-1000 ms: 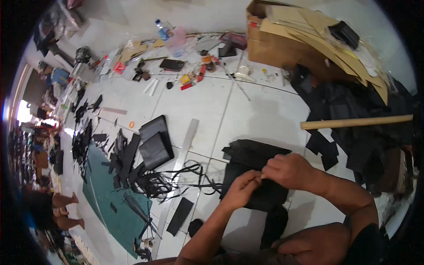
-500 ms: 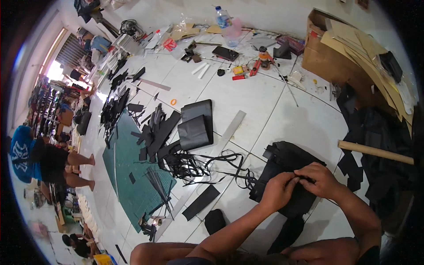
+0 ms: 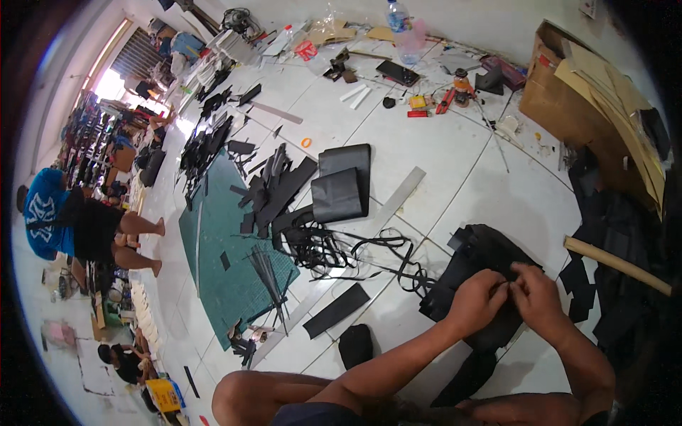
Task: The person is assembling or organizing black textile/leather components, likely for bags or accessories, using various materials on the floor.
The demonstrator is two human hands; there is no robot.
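Note:
My left hand (image 3: 477, 304) and my right hand (image 3: 536, 297) meet over a black, soft-looking sheet material (image 3: 490, 245) heaped on the tiled floor in front of me. The fingers of both are closed in a pinch, tips nearly touching. Whatever they pinch is small and dark, and I cannot make it out. To the left of the heap, a tangle of thin black straps (image 3: 316, 248) trails toward it. A flat black rectangular strip (image 3: 336, 310) and a small dark rounded piece (image 3: 355, 346) lie on the floor left of my left forearm.
A green cutting mat (image 3: 206, 284) with black offcuts lies to the left. Folded black sheets (image 3: 341, 186) and a metal ruler (image 3: 403, 193) sit farther ahead. A cardboard box (image 3: 568, 99) and a cardboard tube (image 3: 616, 266) are at the right. A person in blue (image 3: 48, 213) stands far left.
The view has swung slightly, so the scene sits farther right. My hands stay over the black heap; their fingertips have drawn slightly apart, and a right finger is now raised.

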